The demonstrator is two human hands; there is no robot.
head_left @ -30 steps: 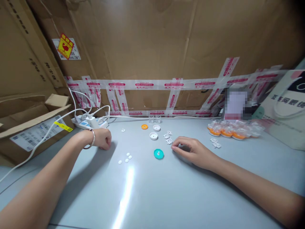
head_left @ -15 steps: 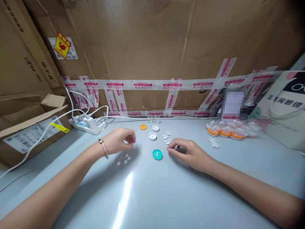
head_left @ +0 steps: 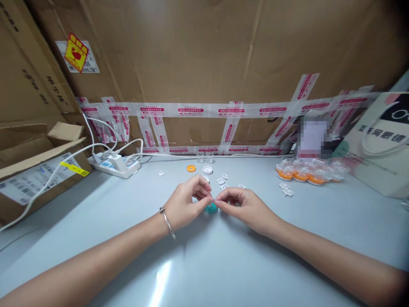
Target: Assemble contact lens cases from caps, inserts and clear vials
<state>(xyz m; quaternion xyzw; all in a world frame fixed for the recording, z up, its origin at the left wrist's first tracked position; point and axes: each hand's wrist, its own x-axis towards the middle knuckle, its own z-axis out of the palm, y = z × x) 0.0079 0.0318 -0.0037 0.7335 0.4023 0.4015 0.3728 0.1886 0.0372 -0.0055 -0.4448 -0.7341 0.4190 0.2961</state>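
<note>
Both hands meet fingertip to fingertip over a teal round disc lying on the table, and they hide much of it. My left hand, with a bracelet at the wrist, has thumb and forefinger pinched together. Whatever it holds is too small to name. My right hand pinches from the other side, its fingertips almost touching the left ones, and its content cannot be made out. Behind the fingers lie flat white cut-out pieces, a white round cap and an orange ring. A second white cap is mostly covered by my left hand.
Two clear cylinders stand at the back. Clear domed pieces with orange bases cluster at the right, near more white pieces. A power strip with cables and an open carton are at the left.
My left hand has moved right, from beside the small white discs to the teal disc, meeting my right hand. A small white part behind its former place now shows. My right hand has shifted slightly left.
</note>
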